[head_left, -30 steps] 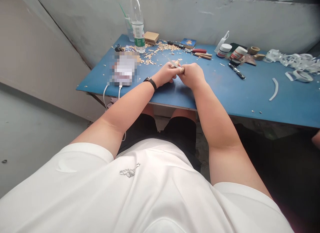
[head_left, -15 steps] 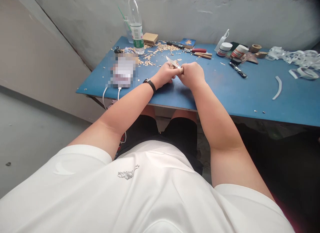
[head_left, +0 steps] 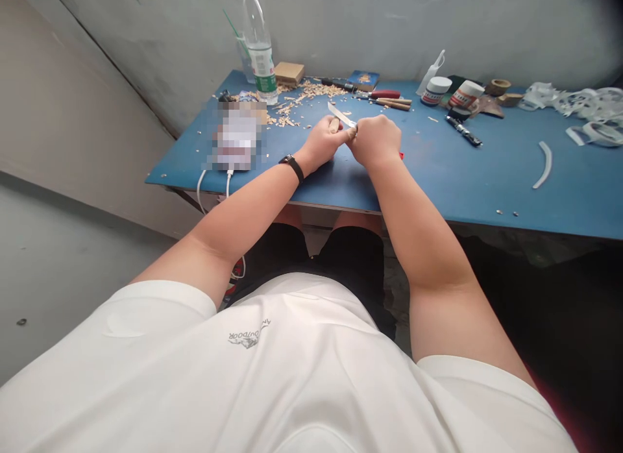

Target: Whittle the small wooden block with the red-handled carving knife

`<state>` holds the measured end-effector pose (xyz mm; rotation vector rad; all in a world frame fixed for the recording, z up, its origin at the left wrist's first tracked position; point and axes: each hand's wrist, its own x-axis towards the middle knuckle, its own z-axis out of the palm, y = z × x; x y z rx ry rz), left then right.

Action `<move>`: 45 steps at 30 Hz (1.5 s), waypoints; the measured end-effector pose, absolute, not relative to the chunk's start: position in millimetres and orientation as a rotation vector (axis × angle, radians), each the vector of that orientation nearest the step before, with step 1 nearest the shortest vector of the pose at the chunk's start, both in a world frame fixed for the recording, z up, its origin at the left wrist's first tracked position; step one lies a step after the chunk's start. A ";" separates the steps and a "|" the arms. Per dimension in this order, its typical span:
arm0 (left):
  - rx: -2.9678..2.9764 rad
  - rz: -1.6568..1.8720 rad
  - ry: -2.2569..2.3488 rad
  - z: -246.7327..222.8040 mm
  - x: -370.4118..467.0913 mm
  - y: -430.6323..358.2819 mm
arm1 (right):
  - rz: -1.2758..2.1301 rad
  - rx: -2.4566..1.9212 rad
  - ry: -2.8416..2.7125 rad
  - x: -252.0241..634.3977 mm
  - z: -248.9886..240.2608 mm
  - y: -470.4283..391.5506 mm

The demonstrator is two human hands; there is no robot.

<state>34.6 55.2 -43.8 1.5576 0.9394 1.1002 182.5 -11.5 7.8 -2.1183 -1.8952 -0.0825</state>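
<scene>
Above the blue table [head_left: 438,187], my right hand [head_left: 377,140] is closed around the handle of a carving knife [head_left: 341,115]. Its bright blade points up and to the left, and a red bit of the handle end shows past my wrist side. My left hand [head_left: 325,143] grips a small piece of wood [head_left: 334,124], mostly hidden by the fingers. The blade lies over or against this wood; whether it cuts in, I cannot tell. My left thumb reaches across to the base of the blade, close to my right hand.
Wood shavings [head_left: 311,93] lie scattered behind my hands, near a plastic bottle [head_left: 263,63] and a wooden block [head_left: 289,73]. Carving tools [head_left: 389,101] rest farther back. To the right are jars [head_left: 437,91], a black pen-like tool [head_left: 464,131] and white strips [head_left: 591,109]. A blurred device [head_left: 237,138] with cables sits left.
My right wrist has turned a little, and the red handle end now shows. The blade lies flatter across the wood, more of which is visible. The view has shifted slightly.
</scene>
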 end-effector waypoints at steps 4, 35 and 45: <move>1.458 0.962 0.794 -35.8 24.6 49.6 | -0.064 -2.004 -2.110 186.6 10.9 -16.3; 1.678 1.011 0.813 -39.1 24.8 47.7 | -0.051 -1.870 -2.035 196.0 -10.7 0.5; 1.468 0.956 0.845 -30.9 26.1 48.6 | -0.044 -2.064 -1.913 182.9 5.0 -9.8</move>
